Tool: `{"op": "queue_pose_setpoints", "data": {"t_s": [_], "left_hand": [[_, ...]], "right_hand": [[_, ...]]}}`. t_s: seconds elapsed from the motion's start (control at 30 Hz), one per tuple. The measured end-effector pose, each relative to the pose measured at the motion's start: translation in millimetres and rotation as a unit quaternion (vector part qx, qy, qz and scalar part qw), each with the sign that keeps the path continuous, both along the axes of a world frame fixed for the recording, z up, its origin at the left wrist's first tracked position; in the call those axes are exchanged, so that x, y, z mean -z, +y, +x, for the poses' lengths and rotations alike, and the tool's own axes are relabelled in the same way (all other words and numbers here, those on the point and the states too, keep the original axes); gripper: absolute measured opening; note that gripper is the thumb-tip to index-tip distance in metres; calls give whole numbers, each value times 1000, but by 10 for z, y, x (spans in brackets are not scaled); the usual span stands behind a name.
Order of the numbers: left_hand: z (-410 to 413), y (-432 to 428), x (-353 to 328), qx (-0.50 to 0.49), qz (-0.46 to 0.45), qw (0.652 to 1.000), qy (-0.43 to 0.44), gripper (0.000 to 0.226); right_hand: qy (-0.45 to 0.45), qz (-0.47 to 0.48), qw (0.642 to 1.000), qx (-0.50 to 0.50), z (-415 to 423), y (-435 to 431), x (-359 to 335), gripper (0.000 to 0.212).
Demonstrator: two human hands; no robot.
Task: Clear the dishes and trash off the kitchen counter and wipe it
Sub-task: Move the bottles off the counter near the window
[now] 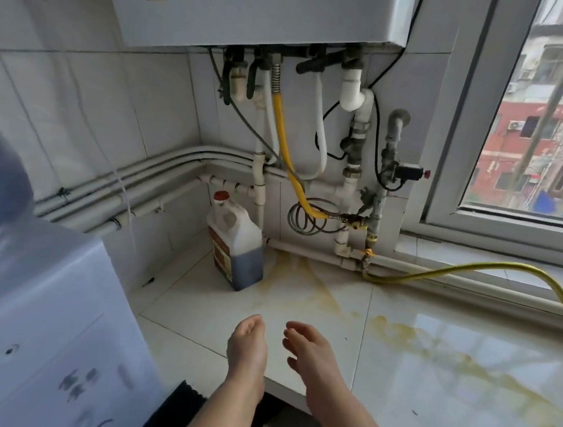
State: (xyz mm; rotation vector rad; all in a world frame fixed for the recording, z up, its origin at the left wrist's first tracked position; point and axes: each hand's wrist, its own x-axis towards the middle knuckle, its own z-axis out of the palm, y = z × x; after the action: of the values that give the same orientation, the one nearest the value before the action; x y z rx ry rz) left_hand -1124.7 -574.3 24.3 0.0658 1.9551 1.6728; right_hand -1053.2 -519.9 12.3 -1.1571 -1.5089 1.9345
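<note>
We stand at the counter [215,313], the largest thing before us. Its long axis runs from the tiled corner on the left out to the right, along the sill under the window [557,119]. The boiler [258,15] hangs on the wall above the corner, which is likely why pipes and valves crowd the wall just over the counter's back edge. A white appliance [40,310] stands against the counter's left end.

A yellow stain [449,353] fans out from below the pipework and trails right across the glossy tiles. We judge this is what the wiping must deal with. A yellow hose [474,266] lies along the back edge toward the right.

The jug [236,243], partly filled with dark liquid, stands upright in the far corner with its red cap up, just beside the pipes, probably tucked there out of the way. We see no dishes or trash here, so it seems the only loose thing to lift.

Our left hand [247,346] and right hand [309,353] reach side by side over the near edge, pointing toward the jug. Their fingers are held together and nearly straight, and they grip nothing.
</note>
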Motion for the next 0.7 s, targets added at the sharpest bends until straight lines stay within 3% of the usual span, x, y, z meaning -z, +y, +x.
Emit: {"op": "queue_pose_setpoints", "data": {"t_s": [0.33,0.7], "left_hand": [[-518,1094,-215,-72,22,997,25,32],[-1511,1602,-562,-166,-6,979,116,49]], "right_hand": [[30,-6,1000,-7,-275,1227,-146,12],[31,-50,998,6,-222,1726,-116,14]]}}
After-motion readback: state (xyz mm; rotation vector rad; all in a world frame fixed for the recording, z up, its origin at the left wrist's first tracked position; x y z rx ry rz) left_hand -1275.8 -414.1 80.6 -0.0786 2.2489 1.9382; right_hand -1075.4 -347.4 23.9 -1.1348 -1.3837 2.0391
